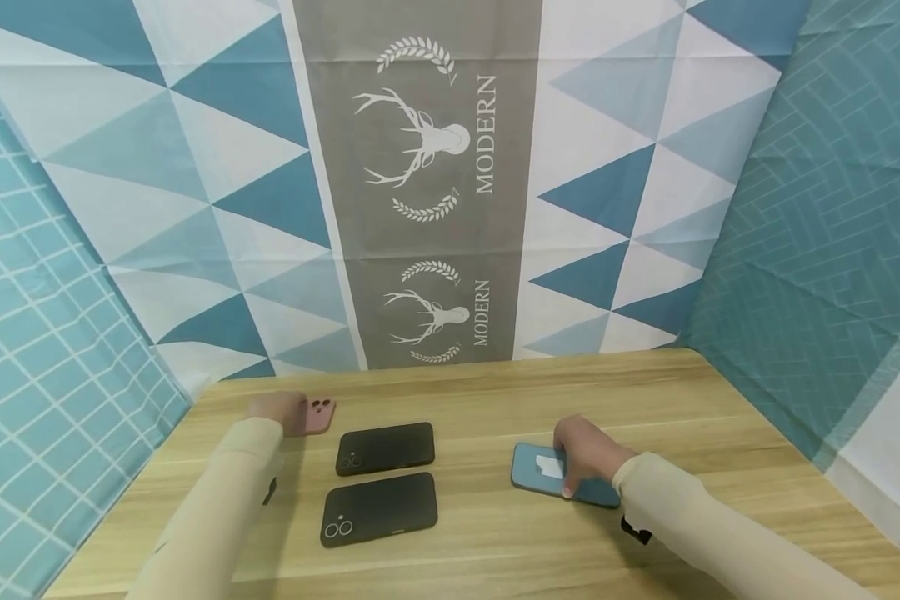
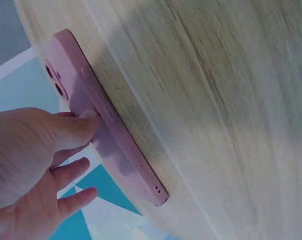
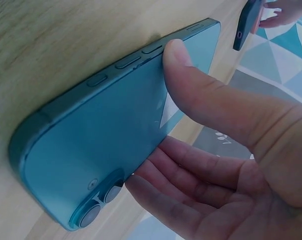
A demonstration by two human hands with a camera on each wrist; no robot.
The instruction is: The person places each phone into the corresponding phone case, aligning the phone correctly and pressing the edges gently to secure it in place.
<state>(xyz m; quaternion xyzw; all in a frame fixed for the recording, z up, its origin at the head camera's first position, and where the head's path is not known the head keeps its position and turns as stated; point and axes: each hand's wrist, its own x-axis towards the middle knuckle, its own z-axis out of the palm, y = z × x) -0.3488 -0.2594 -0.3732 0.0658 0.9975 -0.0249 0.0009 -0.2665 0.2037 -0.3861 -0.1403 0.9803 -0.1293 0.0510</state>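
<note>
At the back left of the table, my left hand [image 1: 276, 407] is at a pink-cased phone [image 1: 318, 416] lying with its camera side up. Its thumb presses near one long edge while the forefinger, partly hidden, is at the far side; the remaining fingers [image 2: 76, 201] extend loosely past it. On the right, my right hand [image 1: 588, 454] grips a blue phone [image 1: 528, 467] across its width, thumb [image 3: 178, 55] on the button edge and fingers at the opposite edge. A white patch [image 3: 168, 111] shows on the blue phone's back, partly covered by the hand.
Two black phones, one farther back [image 1: 386, 448] and one nearer [image 1: 380, 510], lie side by side between the hands, cameras up. The wooden table [image 1: 480, 550] meets a patterned cloth backdrop [image 1: 435, 317] behind, with tiled-pattern cloth [image 1: 37, 317] on the left.
</note>
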